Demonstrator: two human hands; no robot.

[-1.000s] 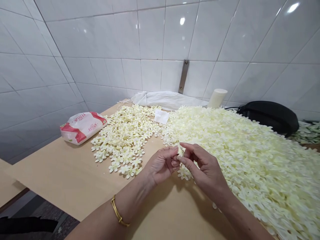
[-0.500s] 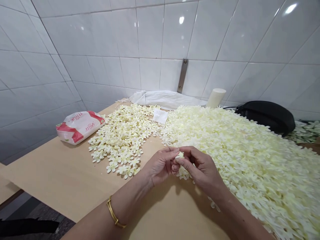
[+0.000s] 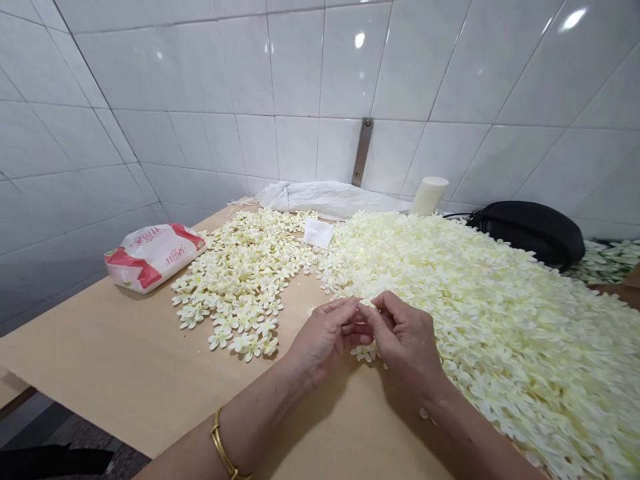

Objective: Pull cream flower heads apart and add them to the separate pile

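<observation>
Left hand (image 3: 325, 337) and right hand (image 3: 407, 340) both pinch one flower (image 3: 365, 304) at right pile's (image 3: 500, 320) near edge, separating it; I'd pull lightly.

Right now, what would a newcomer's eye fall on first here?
A huge heap of cream-white flowers covers the right half of the pale wooden table. At its near edge, the left hand and right hand pinch one small cream flower. A thinner spread of loose flowers lies to the left.
</observation>
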